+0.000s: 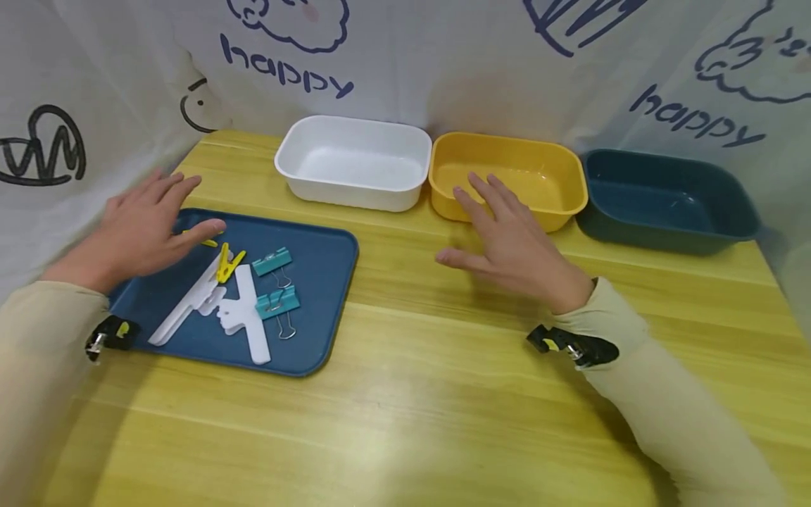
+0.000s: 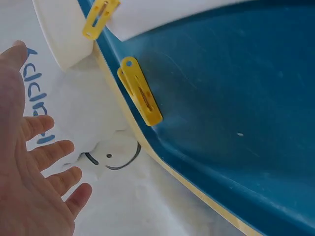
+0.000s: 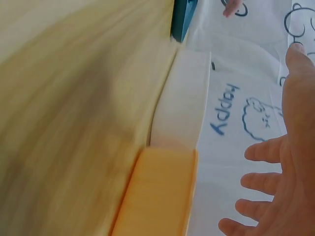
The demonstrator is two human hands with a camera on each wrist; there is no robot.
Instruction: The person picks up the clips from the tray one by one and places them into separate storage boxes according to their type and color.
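Note:
My left hand (image 1: 148, 225) hovers over the left part of a blue tray (image 1: 317, 282), fingers spread and holding nothing. Two yellow clothespins lie on that tray: one (image 1: 226, 264) in plain sight, the other (image 2: 140, 91) mostly hidden by the thumb in the head view. Beside them are two white sealing clips, one long (image 1: 184, 310) and one with a hand-shaped grip (image 1: 243, 313). Two teal binder clips (image 1: 277, 303) lie to their right. My right hand (image 1: 507, 246), empty with its fingers spread, is over the table in front of the yellow bin (image 1: 564, 209).
A white bin (image 1: 355, 193), the yellow bin and a dark green bin (image 1: 659, 236) stand in a row along the back of the wooden table (image 1: 405, 408). Behind them hangs a white cloth (image 1: 443, 63) with drawings and lettering.

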